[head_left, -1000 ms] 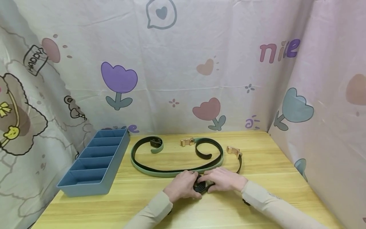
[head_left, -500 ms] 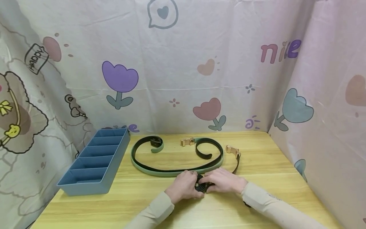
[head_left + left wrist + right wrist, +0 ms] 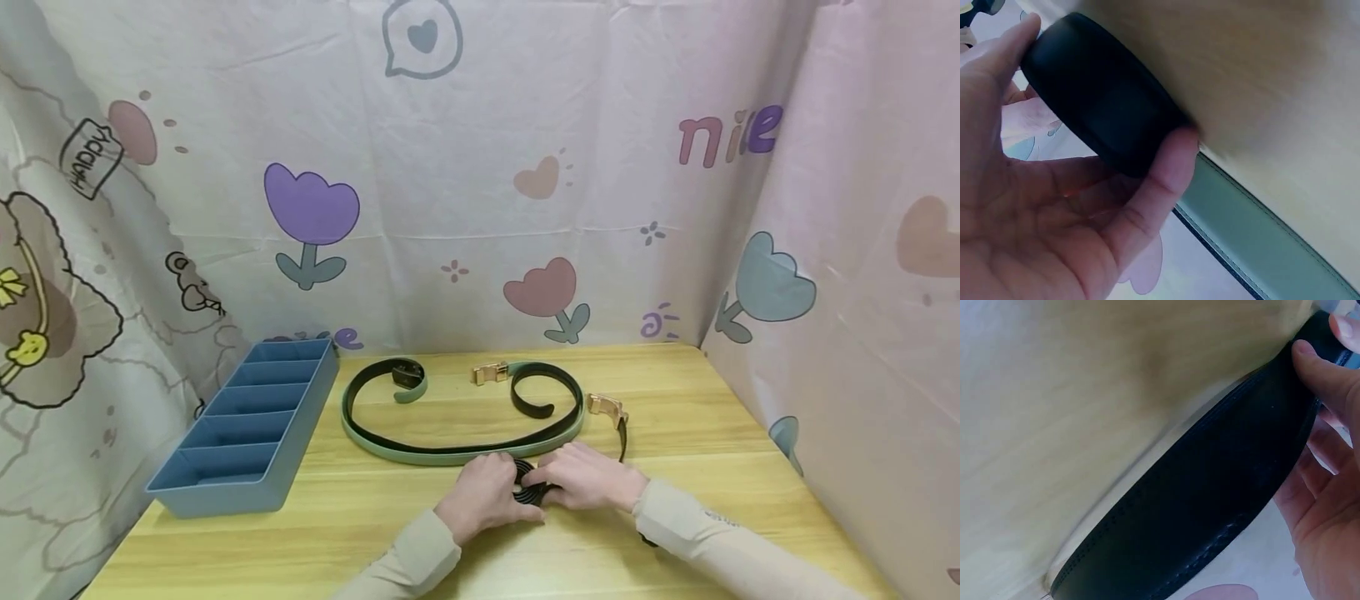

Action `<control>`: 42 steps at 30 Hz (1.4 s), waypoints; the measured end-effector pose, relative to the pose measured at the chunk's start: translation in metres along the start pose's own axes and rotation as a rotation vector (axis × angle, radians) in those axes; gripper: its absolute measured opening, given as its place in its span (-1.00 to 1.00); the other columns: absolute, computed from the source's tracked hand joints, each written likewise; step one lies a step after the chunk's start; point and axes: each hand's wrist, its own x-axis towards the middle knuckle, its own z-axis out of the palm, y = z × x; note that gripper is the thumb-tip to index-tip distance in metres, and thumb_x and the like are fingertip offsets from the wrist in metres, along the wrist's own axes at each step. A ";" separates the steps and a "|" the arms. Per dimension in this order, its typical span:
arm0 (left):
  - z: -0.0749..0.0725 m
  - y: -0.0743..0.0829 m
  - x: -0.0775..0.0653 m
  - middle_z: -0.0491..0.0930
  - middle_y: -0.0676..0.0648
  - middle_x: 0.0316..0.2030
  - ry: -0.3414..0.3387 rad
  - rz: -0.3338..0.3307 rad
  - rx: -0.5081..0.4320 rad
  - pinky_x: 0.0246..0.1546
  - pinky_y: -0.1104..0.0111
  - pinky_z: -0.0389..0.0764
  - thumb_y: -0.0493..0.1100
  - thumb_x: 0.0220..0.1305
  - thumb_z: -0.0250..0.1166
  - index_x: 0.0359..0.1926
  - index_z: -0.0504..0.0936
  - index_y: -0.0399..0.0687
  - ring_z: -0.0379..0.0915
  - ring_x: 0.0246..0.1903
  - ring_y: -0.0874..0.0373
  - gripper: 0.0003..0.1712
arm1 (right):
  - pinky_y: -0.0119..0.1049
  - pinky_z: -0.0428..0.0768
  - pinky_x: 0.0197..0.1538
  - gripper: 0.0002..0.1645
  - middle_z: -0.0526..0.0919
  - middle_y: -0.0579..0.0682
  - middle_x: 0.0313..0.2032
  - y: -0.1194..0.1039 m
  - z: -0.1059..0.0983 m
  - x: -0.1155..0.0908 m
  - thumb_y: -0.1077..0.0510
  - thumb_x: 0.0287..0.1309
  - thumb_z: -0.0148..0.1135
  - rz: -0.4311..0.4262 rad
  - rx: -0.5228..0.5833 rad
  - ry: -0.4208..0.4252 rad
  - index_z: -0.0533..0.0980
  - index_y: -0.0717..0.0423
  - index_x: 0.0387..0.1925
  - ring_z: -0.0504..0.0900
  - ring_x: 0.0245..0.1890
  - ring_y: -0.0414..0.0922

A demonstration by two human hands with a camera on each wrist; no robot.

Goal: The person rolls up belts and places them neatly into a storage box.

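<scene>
Clamps the fingers of the left hand point(image 3: 483, 498) round a coiled black belt point(image 3: 1097, 94) on the desk point(image 3: 247, 554), just in front of a green-and-black belt point(image 3: 420, 457); pinches the coil's unrolled strap point(image 3: 1197, 481) in the fingers of the right hand point(image 3: 585, 477).

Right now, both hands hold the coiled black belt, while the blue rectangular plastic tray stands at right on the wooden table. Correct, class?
Wrong side: the head view shows the tray at left on the wooden table. The left hand and right hand do hold the black belt.

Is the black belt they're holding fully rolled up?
Partly: the belt is coiled at one end, but a stretch runs uncoiled to its gold buckle.
</scene>
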 end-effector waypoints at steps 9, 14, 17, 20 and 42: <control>0.000 -0.011 0.003 0.50 0.07 -0.45 -0.100 0.027 -0.028 -0.44 0.38 0.47 0.39 -0.15 0.44 -0.25 0.52 0.01 0.41 -0.45 0.21 -0.34 | -0.32 0.58 -0.02 -0.43 0.64 -0.23 -0.02 0.002 -0.004 -0.006 -0.01 0.13 0.35 0.033 -0.012 -0.099 0.49 -0.28 0.21 0.61 -0.07 -0.27; -0.002 -0.010 0.002 0.52 0.08 -0.39 -0.129 0.022 -0.023 -0.37 0.36 0.50 0.47 -0.16 0.41 -0.18 0.53 0.01 0.43 -0.39 0.22 -0.26 | -0.31 0.59 -0.01 -0.52 0.67 -0.24 -0.04 0.002 -0.003 -0.003 0.11 0.10 0.37 -0.014 0.002 -0.032 0.57 -0.20 0.09 0.63 -0.05 -0.26; -0.001 -0.006 0.002 0.55 0.00 -0.36 -0.114 -0.011 0.015 -0.40 0.32 0.53 0.62 -0.16 0.28 -0.16 0.56 -0.06 0.48 -0.40 0.17 -0.10 | -0.41 0.59 -0.10 -0.58 0.71 -0.27 -0.10 0.001 0.000 -0.001 0.15 0.09 0.36 -0.023 0.013 0.005 0.60 -0.18 0.03 0.64 -0.14 -0.32; 0.001 -0.002 0.003 0.57 -0.05 -0.36 -0.091 -0.034 0.049 -0.48 0.30 0.52 0.69 -0.14 0.18 -0.15 0.58 -0.09 0.50 -0.42 0.13 -0.03 | -0.49 0.56 -0.19 -0.60 0.72 -0.27 -0.17 0.000 0.001 0.000 0.13 0.09 0.36 -0.017 0.015 0.010 0.60 -0.17 0.01 0.64 -0.22 -0.37; 0.001 0.004 -0.002 0.57 -0.09 -0.43 -0.027 -0.073 0.049 -0.55 0.32 0.54 0.73 -0.33 0.23 -0.15 0.59 -0.19 0.52 -0.49 0.09 0.11 | -0.26 0.63 -0.02 -0.48 0.69 -0.22 0.02 0.002 0.002 0.002 0.14 0.06 0.41 -0.030 -0.067 0.008 0.57 -0.21 0.10 0.67 -0.03 -0.19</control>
